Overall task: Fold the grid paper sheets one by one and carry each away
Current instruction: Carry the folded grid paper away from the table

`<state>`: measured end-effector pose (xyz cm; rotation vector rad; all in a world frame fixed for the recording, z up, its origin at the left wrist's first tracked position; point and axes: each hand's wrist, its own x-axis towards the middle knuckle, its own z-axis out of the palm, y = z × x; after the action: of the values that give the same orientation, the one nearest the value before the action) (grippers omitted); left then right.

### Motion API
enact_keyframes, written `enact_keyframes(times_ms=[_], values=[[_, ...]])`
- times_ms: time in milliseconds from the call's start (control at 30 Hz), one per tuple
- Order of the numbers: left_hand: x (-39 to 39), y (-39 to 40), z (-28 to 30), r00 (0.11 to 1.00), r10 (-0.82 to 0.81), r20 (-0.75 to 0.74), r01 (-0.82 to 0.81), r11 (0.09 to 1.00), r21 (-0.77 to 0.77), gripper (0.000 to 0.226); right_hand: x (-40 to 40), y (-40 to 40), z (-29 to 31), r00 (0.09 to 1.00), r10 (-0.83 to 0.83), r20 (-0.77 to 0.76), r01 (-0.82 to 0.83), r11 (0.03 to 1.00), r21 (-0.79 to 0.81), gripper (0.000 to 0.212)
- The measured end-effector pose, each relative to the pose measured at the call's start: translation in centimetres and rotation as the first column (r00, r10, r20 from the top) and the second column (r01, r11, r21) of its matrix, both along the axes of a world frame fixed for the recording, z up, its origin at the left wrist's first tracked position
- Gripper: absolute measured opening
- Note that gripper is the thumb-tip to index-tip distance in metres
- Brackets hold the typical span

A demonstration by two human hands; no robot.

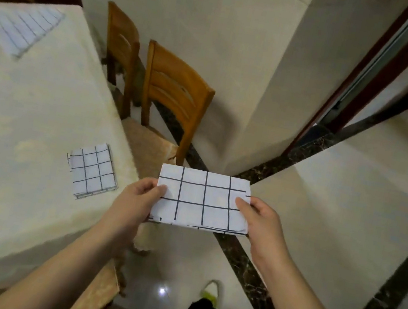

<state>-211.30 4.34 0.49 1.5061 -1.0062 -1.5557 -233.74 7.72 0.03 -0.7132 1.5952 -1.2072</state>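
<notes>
Both hands hold one folded grid sheet (203, 200) out in front of the body, over the floor and clear of the tabletop (28, 109). The left hand (139, 197) pinches its left edge with the thumb on top, and the right hand (258, 215) pinches the right edge the same way. The sheet looks folded at least once: several layered edges show along its near side, and it makes a neat rectangle.

Judging by this, the sheet in hand is folded and is at the carrying stage. To the left of the left hand, near the tabletop corner, lies a smaller folded grid square (92, 171), also in stacked layers, so at least one sheet seems finished or part-way done. Far ahead and to the left of the hands, a larger flat grid sheet (22, 27) lies spread out, apparently not yet folded. So some work remains.

The sheets are white with bold dark lines in a square grid, thin and crisp at the creases. The tabletop wears a pale cream cloth with a faint flower pattern, soft and slightly wrinkled. Ahead of the left hand stand two wooden chairs (176, 89) with slatted backs. The floor (325, 203) is glossy pale tile with dark marbled strips.
</notes>
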Motion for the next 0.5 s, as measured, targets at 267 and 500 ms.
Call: enact_keyframes(times_ms=[267, 500], values=[[-2.0, -7.0, -2.2, 0.987, 0.146, 0.075, -0.151, 0.986, 0.067, 0.017, -3.0, -12.3, -1.7, 0.97, 0.244, 0.025, -0.244, 0.97, 0.015, 0.009], [-3.6, -11.7, -2.2, 0.943, 0.311, 0.118, -0.321, 0.944, 0.077, 0.017, -4.4, -21.1, -2.4, 0.894, 0.448, 0.022, -0.449, 0.893, 0.036, 0.01]])
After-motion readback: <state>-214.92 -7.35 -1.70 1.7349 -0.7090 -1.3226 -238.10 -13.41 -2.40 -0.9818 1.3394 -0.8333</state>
